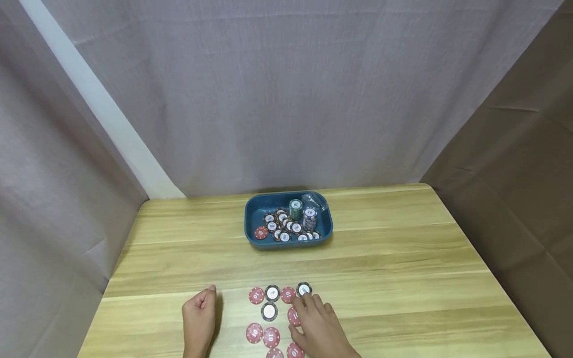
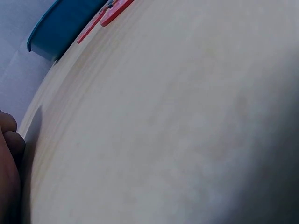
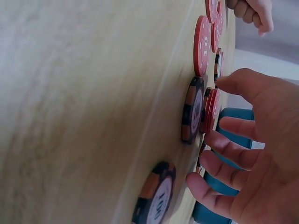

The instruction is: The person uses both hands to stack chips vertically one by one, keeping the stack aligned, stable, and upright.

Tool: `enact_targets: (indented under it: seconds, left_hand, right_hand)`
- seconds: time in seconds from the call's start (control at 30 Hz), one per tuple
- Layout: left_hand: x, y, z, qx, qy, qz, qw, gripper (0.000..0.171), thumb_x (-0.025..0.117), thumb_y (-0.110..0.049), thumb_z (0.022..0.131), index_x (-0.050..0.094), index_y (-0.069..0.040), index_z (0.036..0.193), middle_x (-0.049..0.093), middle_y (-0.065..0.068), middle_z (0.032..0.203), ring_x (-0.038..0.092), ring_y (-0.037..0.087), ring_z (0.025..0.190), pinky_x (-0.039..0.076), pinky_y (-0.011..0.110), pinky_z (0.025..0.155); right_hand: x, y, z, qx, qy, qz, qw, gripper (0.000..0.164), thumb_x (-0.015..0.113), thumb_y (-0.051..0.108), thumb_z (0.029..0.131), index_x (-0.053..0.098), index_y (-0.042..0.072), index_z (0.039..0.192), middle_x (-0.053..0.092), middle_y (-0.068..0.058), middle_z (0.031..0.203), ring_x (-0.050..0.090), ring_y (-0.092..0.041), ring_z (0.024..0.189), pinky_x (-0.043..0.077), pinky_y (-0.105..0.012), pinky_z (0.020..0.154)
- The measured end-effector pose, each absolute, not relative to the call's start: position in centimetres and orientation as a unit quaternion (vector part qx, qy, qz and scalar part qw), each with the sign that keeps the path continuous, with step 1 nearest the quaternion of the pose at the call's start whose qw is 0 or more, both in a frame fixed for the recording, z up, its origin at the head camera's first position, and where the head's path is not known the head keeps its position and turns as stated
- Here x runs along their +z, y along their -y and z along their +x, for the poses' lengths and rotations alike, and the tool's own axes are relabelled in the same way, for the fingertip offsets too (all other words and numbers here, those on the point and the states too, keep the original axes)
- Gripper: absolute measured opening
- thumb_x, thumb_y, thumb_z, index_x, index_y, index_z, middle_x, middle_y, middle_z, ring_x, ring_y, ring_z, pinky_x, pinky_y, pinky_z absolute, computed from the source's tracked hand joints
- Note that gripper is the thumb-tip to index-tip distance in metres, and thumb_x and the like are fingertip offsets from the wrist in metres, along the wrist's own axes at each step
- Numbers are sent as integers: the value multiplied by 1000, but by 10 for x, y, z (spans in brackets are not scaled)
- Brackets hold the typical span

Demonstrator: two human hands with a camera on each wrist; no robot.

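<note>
My right hand (image 1: 320, 325) reaches over the poker chips with its fingers extended and spread. Its thumb and index finger are at a red "10" chip (image 1: 293, 316), and the other fingertips lie just below a black-edged chip (image 1: 304, 289). In the right wrist view the fingers curve slightly beside a stack of red chips (image 3: 211, 111) and a black-and-orange chip (image 3: 193, 110). My left hand (image 1: 199, 315) rests on the table left of the chips, fingers curled into a fist, holding nothing visible. More red chips (image 1: 256, 295) and black-edged chips (image 1: 269, 312) lie around between the hands.
A blue tray (image 1: 286, 245) stands at the table's back, holding loose black-edged chips (image 1: 271, 226), a red chip (image 1: 261, 232), a green stack (image 1: 295, 211), a blue stack (image 1: 310, 220) and clear plastic wrap (image 1: 315, 200). Grey curtains (image 1: 277, 99) hang behind the wooden table (image 1: 394, 258).
</note>
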State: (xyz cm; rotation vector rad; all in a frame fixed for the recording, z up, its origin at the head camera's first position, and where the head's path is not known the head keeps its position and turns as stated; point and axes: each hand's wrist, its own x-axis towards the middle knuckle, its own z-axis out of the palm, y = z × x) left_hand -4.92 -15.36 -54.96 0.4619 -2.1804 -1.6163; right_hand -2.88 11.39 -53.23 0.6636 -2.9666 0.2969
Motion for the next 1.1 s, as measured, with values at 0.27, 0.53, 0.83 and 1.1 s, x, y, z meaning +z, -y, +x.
enact_targets:
  seconds: [0.27, 0.53, 0.83, 1.1]
  left_hand:
    - [-552, 155, -50, -579, 775, 169, 190, 58, 62, 0, 102, 26, -1, 56, 21, -16, 47, 20, 0, 47, 19, 19, 45]
    - [-544, 152, -48, -582, 773, 165, 190, 58, 61, 1, 101, 26, 0, 56, 21, -16, 47, 20, -1, 46, 18, 18, 45]
    - [-543, 152, -49, -581, 773, 163, 193, 58, 61, 2, 102, 26, 0, 55, 22, -15, 47, 20, -2, 46, 19, 18, 45]
    - [-544, 151, -49, -584, 771, 159, 195, 57, 61, 3, 101, 27, 0, 55, 23, -15, 49, 19, -7, 45, 17, 16, 45]
  right_hand:
    - [-535, -116, -28, 109, 970, 214, 40, 51, 87, 38, 83, 69, 18, 127, 57, 0, 102, 55, -18, 93, 44, -36, 71]
    - [-536, -116, -26, 110, 968, 216, 67, 39, 88, 33, 82, 72, 18, 114, 56, 1, 100, 55, -16, 89, 42, -32, 70]
    - [-533, -118, -25, 114, 970, 207, 63, 49, 88, 39, 83, 70, 14, 121, 60, -1, 106, 57, -18, 94, 43, -34, 73]
    - [-525, -128, -18, 152, 972, 179, -11, 59, 86, 43, 85, 66, 13, 132, 62, -2, 114, 59, -21, 102, 47, -41, 78]
